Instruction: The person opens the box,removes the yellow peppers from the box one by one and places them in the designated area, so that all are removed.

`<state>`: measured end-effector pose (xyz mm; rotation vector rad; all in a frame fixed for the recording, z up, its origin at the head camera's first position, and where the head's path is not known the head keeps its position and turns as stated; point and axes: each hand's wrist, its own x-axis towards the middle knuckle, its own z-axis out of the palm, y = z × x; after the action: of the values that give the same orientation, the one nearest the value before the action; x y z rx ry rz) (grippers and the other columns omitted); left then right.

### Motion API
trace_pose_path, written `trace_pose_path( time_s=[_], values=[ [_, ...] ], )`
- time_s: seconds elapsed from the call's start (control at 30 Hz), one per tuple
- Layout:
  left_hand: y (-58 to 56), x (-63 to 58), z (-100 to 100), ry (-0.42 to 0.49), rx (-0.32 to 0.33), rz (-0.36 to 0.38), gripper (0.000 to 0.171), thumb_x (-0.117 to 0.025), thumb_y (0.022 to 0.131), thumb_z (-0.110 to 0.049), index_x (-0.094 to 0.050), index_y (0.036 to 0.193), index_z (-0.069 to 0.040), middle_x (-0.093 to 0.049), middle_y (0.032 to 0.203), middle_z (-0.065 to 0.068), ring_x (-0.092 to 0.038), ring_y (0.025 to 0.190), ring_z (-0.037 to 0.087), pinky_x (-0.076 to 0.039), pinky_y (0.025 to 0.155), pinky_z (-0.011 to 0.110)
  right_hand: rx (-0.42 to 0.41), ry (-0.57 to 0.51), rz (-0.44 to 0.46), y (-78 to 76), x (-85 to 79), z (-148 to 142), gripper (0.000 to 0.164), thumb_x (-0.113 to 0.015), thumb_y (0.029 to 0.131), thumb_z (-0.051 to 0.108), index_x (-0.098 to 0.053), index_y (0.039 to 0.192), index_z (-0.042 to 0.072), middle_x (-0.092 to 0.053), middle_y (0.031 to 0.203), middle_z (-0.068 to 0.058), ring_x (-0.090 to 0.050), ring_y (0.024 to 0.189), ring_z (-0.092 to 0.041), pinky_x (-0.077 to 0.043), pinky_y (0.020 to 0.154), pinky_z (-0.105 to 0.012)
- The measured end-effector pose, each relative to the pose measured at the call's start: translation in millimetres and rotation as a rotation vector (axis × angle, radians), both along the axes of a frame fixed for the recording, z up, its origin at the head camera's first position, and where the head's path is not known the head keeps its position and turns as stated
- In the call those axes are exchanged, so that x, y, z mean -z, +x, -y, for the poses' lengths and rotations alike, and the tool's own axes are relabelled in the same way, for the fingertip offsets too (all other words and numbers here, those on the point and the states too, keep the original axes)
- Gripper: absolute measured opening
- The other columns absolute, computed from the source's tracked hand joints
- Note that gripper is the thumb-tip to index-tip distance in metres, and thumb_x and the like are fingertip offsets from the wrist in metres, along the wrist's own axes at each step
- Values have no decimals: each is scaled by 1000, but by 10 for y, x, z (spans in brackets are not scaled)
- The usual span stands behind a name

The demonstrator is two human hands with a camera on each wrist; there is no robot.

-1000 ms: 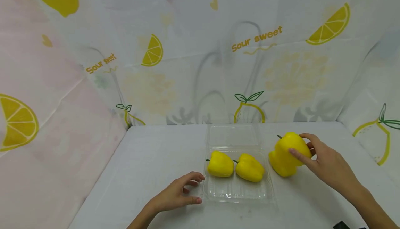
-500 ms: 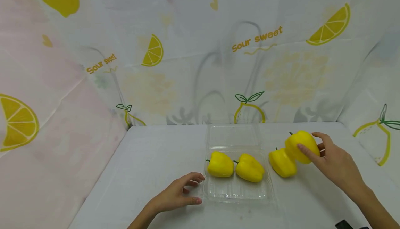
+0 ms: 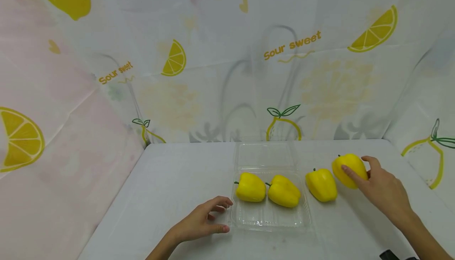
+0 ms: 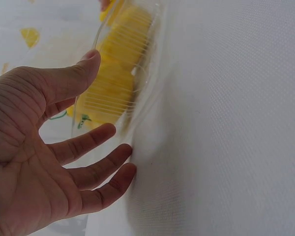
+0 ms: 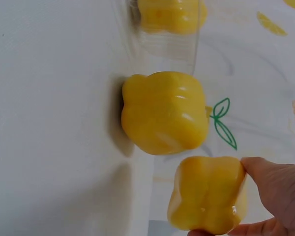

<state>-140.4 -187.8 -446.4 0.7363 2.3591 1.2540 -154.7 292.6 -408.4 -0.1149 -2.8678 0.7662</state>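
Observation:
My right hand (image 3: 384,189) grips a yellow bell pepper (image 3: 350,170) between thumb and fingers; the right wrist view shows this pepper (image 5: 206,194) raised off the table. Just left of it another yellow bell pepper (image 3: 321,185) stands on the table, stem up. Two more yellow bell peppers, a left one (image 3: 250,187) and a right one (image 3: 284,191), lie side by side in the clear plastic clamshell box (image 3: 270,222). At the box's left side is my left hand (image 3: 204,220), fingers loosely bent and holding nothing, fingertips right at its wall.
The clamshell's lid (image 3: 266,154) lies folded back toward the rear wall. A white cloth covers the table (image 3: 170,173). Lemon-printed curtains (image 3: 213,94) enclose the back and sides. A small black object (image 3: 389,255) shows at the bottom right edge.
My right hand has carried its pepper to the right and slightly lower, uncovering the pepper standing beside the box. The left hand and the box have stayed in place.

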Motion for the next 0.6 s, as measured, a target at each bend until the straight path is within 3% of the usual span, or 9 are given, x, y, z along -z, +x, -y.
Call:
trace_pose_path(
  time_s=[0.3, 0.6],
  values=[
    [-2, -17, -6, 6, -8, 2, 55, -79, 86, -25, -52, 134, -20, -56, 132, 3, -57, 117, 27, -51, 88, 40, -14, 0, 96, -49, 97, -8, 85, -48, 96, 62, -33, 134, -13, -60, 81, -15, -51, 60, -23, -37, 50, -33],
    [-7, 4, 5, 2, -2, 9, 55, -78, 86, -27, -52, 134, -20, -57, 132, 3, -56, 118, 26, -50, 88, 39, -23, -19, 177, -109, 191, -13, 89, -45, 97, 63, -30, 134, -17, -59, 85, -23, -53, 65, -26, -40, 52, -34]
  ],
)
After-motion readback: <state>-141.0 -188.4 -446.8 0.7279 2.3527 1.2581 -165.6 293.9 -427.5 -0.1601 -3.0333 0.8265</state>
